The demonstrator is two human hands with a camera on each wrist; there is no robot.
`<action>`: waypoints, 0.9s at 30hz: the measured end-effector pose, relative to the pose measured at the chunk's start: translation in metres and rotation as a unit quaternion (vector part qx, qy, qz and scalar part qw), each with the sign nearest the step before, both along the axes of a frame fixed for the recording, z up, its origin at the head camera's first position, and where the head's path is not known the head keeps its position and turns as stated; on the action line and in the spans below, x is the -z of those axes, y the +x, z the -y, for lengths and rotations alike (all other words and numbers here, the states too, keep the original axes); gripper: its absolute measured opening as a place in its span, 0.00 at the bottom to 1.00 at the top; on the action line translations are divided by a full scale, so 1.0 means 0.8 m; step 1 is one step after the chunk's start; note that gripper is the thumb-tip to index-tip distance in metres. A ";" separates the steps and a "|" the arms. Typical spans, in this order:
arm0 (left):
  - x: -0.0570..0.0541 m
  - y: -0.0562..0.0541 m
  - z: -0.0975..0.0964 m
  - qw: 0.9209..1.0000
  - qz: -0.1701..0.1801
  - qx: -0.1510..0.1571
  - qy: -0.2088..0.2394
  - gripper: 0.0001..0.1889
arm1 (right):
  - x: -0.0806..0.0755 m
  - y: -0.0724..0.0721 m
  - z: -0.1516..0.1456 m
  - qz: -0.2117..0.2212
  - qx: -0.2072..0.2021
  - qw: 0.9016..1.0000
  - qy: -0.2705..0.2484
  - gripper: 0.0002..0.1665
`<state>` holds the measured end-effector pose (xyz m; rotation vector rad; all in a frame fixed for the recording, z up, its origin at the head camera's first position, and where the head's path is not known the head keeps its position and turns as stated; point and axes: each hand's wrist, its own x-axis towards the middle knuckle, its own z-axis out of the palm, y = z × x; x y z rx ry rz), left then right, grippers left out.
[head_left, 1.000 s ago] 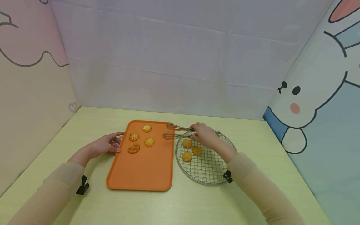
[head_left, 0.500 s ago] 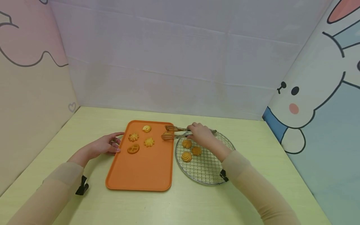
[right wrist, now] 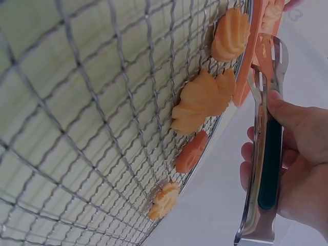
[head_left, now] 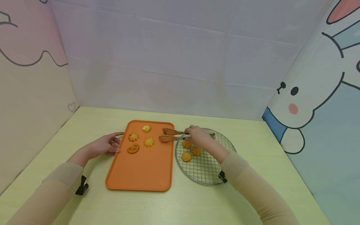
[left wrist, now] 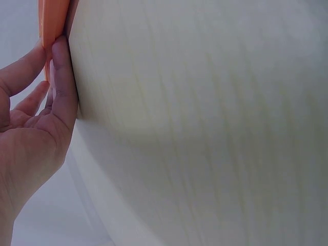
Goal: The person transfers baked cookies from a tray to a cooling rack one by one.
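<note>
In the head view my left hand is at the left rim of an orange tray. The left wrist view shows its thumb and fingers pinching the tray's edge. My right hand grips metal tongs with dark green handle grips. The tongs' slotted tips stand apart over the tray's upper right edge; whether anything lies between them I cannot tell. Below the right hand, cookies sit on the left side of a round wire rack. The hand hides part of the rack's far side.
Several cookies lie on the tray's upper left, among them a star-shaped one and a brown pretzel-like one. Rack and tray stand side by side on a pale wooden table. A white sheet hangs behind.
My right hand has moved slightly left and towards me with the tongs, whose tips reach further over the tray. The gap between the tips has narrowed. The left hand has stayed put.
</note>
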<state>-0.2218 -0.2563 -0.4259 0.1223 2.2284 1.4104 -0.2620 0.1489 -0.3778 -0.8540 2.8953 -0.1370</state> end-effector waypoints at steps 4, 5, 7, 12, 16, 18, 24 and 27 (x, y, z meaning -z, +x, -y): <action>0.001 -0.001 0.000 1.000 -0.002 0.002 0.006 0.43 | 0.005 0.001 0.000 0.005 -0.006 1.000 -0.016 0.24; 0.001 -0.001 0.000 1.000 -0.003 0.004 0.007 0.43 | 0.006 0.001 0.000 0.007 -0.007 1.000 -0.020 0.24; 0.001 -0.001 0.000 1.000 -0.005 0.004 0.008 0.43 | 0.009 0.001 0.000 0.014 -0.007 0.999 -0.028 0.24; 0.002 0.000 0.000 1.000 -0.005 0.003 0.011 0.43 | 0.013 0.001 0.000 0.035 0.001 0.998 -0.051 0.24; 0.002 0.000 0.000 1.000 -0.004 0.003 0.010 0.43 | 0.016 0.000 0.002 0.041 0.002 0.997 -0.066 0.22; 0.001 0.000 0.000 1.000 -0.003 0.002 0.009 0.43 | 0.018 0.000 0.003 0.037 0.001 0.997 -0.073 0.21; 0.000 0.000 0.000 1.000 0.000 0.000 0.008 0.43 | 0.020 0.000 0.005 0.029 -0.002 0.996 -0.079 0.20; 0.001 -0.001 0.001 1.000 0.001 -0.002 0.006 0.43 | 0.020 0.000 0.005 0.027 -0.003 0.996 -0.081 0.20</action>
